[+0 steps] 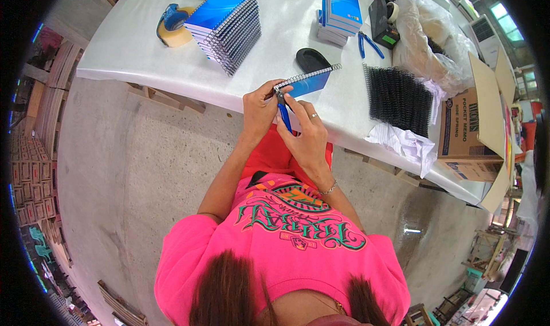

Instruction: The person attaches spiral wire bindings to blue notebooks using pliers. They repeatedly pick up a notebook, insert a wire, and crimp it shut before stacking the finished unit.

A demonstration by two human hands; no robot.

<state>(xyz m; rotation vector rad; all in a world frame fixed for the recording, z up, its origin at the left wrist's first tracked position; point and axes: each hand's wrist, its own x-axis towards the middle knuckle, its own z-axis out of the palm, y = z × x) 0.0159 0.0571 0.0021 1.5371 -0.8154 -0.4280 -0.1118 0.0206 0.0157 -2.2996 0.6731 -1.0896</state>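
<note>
Fingers of our left hand (256,109) curl in tight around the near corner of a blue spiral notebook (310,85), with hardly any gap among them. Looking down from the head view, we see the fingers of our right hand (309,130) wrapped about blue-handled pliers (285,115), whose nose points up at the notebook's bound edge, between our two sets of fingertips. Whether the jaws bite on the wire is too small for us to tell. The notebook reaches ahead and to the right of our fingers, toward the white table (137,45), and its coil (309,76) sticks out past the far end.

We judge the step in hand to be trimming or bending the coil's near end. The next move seems to call for a steady left pinch and a firm squeeze from the right fingers, with the tool kept on the wire and off the cover.

Ahead and left of our fingers stands a stack of bound notebooks (220,11); ahead and right, a smaller stack (344,14) and a second pair of pliers (369,45); farther right, a heap of loose black coils (398,100).
</note>
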